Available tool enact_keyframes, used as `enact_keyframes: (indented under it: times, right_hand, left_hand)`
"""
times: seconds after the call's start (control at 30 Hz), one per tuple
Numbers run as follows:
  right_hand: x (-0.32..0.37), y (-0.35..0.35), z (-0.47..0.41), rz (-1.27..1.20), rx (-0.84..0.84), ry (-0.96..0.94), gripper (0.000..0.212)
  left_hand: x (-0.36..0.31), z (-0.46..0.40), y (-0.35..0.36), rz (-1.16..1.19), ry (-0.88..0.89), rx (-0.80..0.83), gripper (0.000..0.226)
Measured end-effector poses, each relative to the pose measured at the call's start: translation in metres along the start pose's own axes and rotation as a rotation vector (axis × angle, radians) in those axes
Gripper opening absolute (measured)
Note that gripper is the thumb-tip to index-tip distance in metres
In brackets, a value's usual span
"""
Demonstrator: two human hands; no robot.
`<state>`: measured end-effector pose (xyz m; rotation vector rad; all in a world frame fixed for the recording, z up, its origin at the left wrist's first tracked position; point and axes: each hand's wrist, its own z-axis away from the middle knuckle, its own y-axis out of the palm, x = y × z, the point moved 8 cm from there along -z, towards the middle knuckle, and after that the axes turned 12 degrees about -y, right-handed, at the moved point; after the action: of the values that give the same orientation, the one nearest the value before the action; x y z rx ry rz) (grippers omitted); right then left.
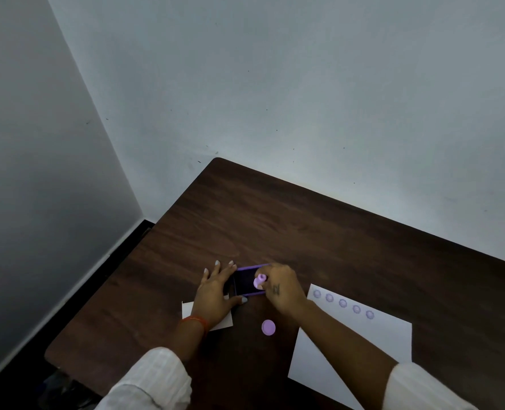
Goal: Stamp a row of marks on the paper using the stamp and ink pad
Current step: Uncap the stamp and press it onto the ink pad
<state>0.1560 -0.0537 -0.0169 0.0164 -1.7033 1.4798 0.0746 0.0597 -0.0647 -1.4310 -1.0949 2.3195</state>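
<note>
A purple ink pad lies open on the dark wooden table. My right hand holds a small lilac stamp pressed down onto the pad's dark surface. My left hand lies flat against the pad's left side, fingers spread and thumb along its near edge. To the right lies a white sheet of paper, with a row of several round purple marks along its far edge. My right forearm crosses the sheet's left part.
A round lilac cap lies on the table just in front of the pad. A small white card sits partly under my left wrist. Grey walls meet in a corner behind the table; the table's left edge drops to a dark floor.
</note>
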Motion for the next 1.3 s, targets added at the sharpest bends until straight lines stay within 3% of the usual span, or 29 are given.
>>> enact_keyframes:
  times: [0.1, 0.23, 0.43, 0.7, 0.9, 1.0, 1.07, 1.17, 1.3]
  right_hand:
    - [-0.003, -0.014, -0.008, -0.059, -0.058, 0.011, 0.020]
    - [-0.003, -0.004, -0.002, 0.140, -0.050, -0.034, 0.023]
    - [-0.011, 0.004, -0.023, 0.249, 0.132, 0.087, 0.022]
    - [-0.002, 0.008, -0.022, 0.376, 0.170, -0.187, 0.023]
    - [-0.008, 0.011, -0.016, 0.281, 0.033, 0.008, 0.027]
    - [-0.008, 0.006, -0.019, 0.233, 0.053, 0.056, 0.014]
    - [-0.011, -0.007, -0.018, 0.063, 0.027, 0.111, 0.014]
    - [-0.021, -0.029, 0.001, -0.382, -0.233, 0.250, 0.008]
    - [-0.030, -0.025, 0.048, -1.172, -0.432, 0.463, 0.014]
  left_hand:
    - [0.000, 0.001, 0.000, -0.004, -0.006, 0.001, 0.077]
    - [0.000, 0.000, 0.000, -0.008, -0.015, -0.008, 0.077]
    - [0.000, 0.000, -0.001, 0.002, -0.010, -0.004, 0.076]
    - [0.000, 0.001, -0.001, 0.019, -0.001, -0.007, 0.077]
    - [-0.001, 0.001, 0.000, 0.005, -0.002, -0.010, 0.077]
    - [-0.002, 0.000, 0.000, -0.016, -0.010, 0.004, 0.077]
    - [-0.004, 0.000, 0.000, -0.043, -0.009, 0.014, 0.077]
    - [-0.005, 0.000, 0.001, -0.086, -0.007, 0.026, 0.077]
    - [-0.003, 0.001, 0.004, -0.140, -0.009, 0.027, 0.078]
